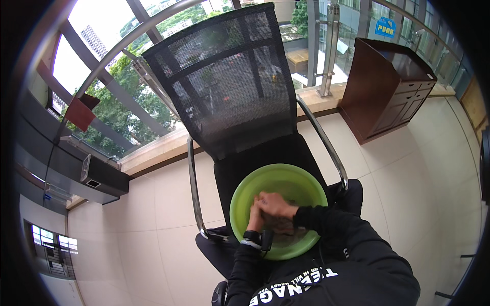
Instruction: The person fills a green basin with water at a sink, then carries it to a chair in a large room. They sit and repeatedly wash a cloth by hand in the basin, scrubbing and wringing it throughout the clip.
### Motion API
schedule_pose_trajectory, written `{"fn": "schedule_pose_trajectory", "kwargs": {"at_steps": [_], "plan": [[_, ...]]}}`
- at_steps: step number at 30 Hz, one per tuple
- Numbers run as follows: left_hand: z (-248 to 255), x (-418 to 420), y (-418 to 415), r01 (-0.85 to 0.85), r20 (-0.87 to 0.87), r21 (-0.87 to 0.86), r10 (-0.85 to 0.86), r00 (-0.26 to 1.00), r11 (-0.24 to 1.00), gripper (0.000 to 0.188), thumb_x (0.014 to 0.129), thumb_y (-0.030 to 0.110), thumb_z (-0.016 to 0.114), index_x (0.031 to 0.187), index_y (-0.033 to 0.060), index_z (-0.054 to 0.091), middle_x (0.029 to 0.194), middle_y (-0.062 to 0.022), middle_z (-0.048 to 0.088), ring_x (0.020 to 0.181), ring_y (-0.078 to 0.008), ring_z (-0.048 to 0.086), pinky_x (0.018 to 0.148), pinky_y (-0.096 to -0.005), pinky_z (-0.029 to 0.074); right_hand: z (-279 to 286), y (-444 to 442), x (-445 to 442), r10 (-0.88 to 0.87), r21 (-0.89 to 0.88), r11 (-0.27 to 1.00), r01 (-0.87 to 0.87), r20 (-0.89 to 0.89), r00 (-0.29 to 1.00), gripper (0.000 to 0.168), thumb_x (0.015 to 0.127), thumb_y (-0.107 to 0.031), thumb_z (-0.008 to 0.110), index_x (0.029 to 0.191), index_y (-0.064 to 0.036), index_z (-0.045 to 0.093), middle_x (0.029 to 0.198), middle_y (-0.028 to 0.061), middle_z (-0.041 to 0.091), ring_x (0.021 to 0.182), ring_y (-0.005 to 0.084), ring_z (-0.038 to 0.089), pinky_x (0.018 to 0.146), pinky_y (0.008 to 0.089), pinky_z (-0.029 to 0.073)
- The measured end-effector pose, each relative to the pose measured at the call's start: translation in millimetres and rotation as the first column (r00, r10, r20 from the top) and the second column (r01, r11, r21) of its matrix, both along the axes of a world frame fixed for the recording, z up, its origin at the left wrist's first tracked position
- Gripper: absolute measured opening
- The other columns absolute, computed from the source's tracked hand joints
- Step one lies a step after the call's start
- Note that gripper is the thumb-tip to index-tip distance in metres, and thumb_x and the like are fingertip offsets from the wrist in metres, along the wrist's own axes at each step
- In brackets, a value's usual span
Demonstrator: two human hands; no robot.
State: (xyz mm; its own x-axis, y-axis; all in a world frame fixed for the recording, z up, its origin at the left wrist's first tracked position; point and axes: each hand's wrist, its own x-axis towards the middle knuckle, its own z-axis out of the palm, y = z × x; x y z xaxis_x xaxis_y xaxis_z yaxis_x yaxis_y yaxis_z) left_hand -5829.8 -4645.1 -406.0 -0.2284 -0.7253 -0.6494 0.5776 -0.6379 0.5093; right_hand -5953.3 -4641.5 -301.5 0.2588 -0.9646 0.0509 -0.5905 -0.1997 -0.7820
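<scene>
A green plastic basin stands on the black seat of an office chair in front of me. It seems to hold murky liquid, with a blurred brownish mass low inside it. Over the basin's left half, my left hand and my right hand press together, the right partly covering the left. Both are slightly blurred, and whether anything lies between the fingers is hidden. A black band with a small dark device sits on my left wrist.
Chrome armrests flank the basin, and the mesh backrest rises beyond it. A brown wooden lectern stands at the right by a glass railing with metal posts. At the left is a dark box-shaped unit. Pale tiles cover the floor.
</scene>
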Motion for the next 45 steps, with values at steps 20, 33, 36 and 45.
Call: {"fn": "schedule_pose_trajectory", "kwargs": {"at_steps": [20, 33, 36, 45], "plan": [[64.0, -66.1, 14.7, 0.143, 0.505, -0.385, 0.079, 0.86, 0.912, 0.027, 0.087, 0.03, 0.041, 0.076, 0.0065, 0.05, 0.072, -0.0048, 0.052, 0.064, -0.0167, 0.05, 0.053, -0.0303, 0.041, -6.8, -14.6, -24.7, -0.276, -0.149, 0.937, 0.318, 0.244, 0.929, 0.023, 0.073, -0.022, 0.055, 0.061, -0.003, 0.052, 0.058, 0.0154, 0.052, 0.054, 0.0305, 0.052, 0.05, 0.0386, 0.039], [97.0, -0.3, 13.9, 0.558, 0.946, -0.274, 0.115, 0.303, 0.783, 0.036, 0.082, 0.037, 0.053, 0.094, 0.0036, 0.052, 0.08, -0.0163, 0.054, 0.07, -0.0269, 0.055, 0.061, -0.0361, 0.043, -19.2, -45.7, -65.3, -0.094, 0.223, 0.973, 0.057, 0.157, 0.983, 0.034, 0.077, -0.03, 0.053, 0.094, 0.0, 0.054, 0.088, 0.0212, 0.058, 0.08, 0.035, 0.056, 0.065, 0.0407, 0.043], [95.9, -2.4, 19.8, 0.686, 0.973, -0.141, 0.226, -0.036, 0.714, 0.032, 0.072, 0.022, 0.063, 0.096, 0.0056, 0.05, 0.095, -0.0165, 0.052, 0.083, -0.0347, 0.053, 0.066, -0.0396, 0.044, -40.6, -30.2, -70.9, -0.012, -0.011, 1.0, 0.009, -0.359, 0.933, 0.036, 0.073, -0.026, 0.055, 0.097, 0.0, 0.052, 0.089, 0.021, 0.058, 0.079, 0.0352, 0.056, 0.066, 0.0407, 0.043], [78.6, -33.7, 8.6, 0.827, 0.942, 0.014, 0.271, -0.2, 0.562, 0.022, 0.07, 0.013, 0.053, 0.091, 0.0043, 0.053, 0.091, -0.0164, 0.056, 0.087, -0.034, 0.054, 0.069, -0.0436, 0.044, -52.6, -26.9, -58.3, -0.1, -0.016, 0.995, 0.098, -0.176, 0.979, 0.028, 0.061, -0.02, 0.056, 0.082, -0.002, 0.06, 0.079, 0.021, 0.059, 0.074, 0.0369, 0.056, 0.065, 0.0427, 0.044]]}}
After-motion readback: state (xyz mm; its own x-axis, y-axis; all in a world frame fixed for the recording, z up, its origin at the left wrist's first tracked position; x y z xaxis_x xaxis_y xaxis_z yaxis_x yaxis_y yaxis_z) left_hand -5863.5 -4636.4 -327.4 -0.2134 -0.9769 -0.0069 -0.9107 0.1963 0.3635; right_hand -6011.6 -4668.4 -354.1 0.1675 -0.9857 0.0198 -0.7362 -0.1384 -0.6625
